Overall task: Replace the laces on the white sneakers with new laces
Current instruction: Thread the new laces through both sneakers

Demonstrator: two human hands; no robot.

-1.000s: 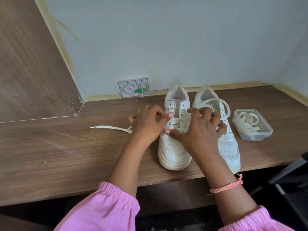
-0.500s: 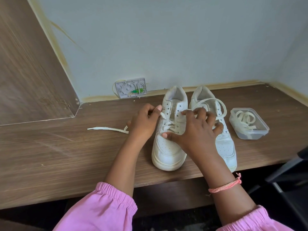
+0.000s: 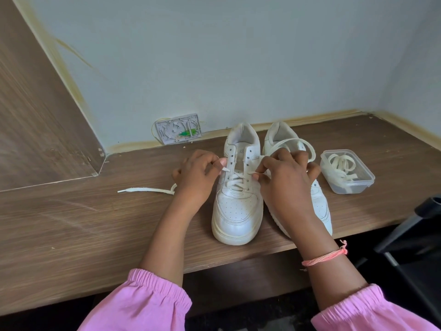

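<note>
The left hand (image 3: 196, 173) pinches one strand of the lace (image 3: 235, 180) between thumb and forefinger, just at the left edge of the near sneaker (image 3: 237, 187). The right hand (image 3: 285, 180) pinches the other strand at that sneaker's right edge, its remaining fingers curled over the second sneaker (image 3: 319, 201) beside it. Between the two hands the lace crosses the lower eyelets of the near sneaker, while the upper eyelets stand bare. Behind the left hand, the free end of the lace trails away to the left along the wooden surface (image 3: 71, 223). Above the right hand's knuckles, a loose loop of lace (image 3: 307, 145) lies over the second sneaker's opening. Further right of that hand, apart from the sneakers, a clear plastic container (image 3: 347, 175) holds coiled laces (image 3: 340, 164). Both sneakers stand toes toward the person, heels near the wall.
</note>
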